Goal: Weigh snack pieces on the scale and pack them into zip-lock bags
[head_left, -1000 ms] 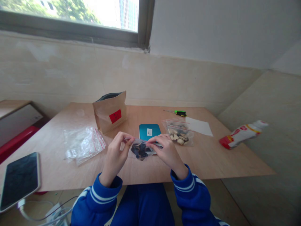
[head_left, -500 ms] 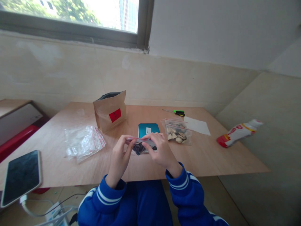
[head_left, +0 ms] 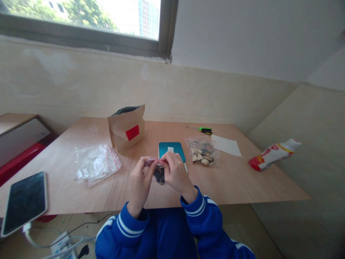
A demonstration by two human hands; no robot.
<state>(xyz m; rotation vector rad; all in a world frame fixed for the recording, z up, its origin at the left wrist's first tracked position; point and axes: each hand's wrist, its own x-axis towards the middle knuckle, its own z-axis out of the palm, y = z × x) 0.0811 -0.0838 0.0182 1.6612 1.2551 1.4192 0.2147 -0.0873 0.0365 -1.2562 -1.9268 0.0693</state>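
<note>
Centrally in the frame, the left hand (head_left: 140, 181) and the right hand (head_left: 176, 173) come together, each pinching the top edge of a small clear bag (head_left: 159, 175) with thumb and fingers. Dark pieces show in the bag, which the hands partly hide. Just beyond the fingers lies a teal box (head_left: 172, 146), partly covered by the right hand. Right of the centre, filled bags (head_left: 205, 154) of pale pieces lie near a paper (head_left: 226, 145), with a screwdriver (head_left: 203, 130) behind them. A bottle (head_left: 274, 154) is at the right of the frame. Left of the centre, a brown pouch (head_left: 128, 131) stands open behind flat plastic bags (head_left: 95, 163); a tablet (head_left: 25, 201) is at lower left, with a cable (head_left: 33, 241) plugged in.
</note>
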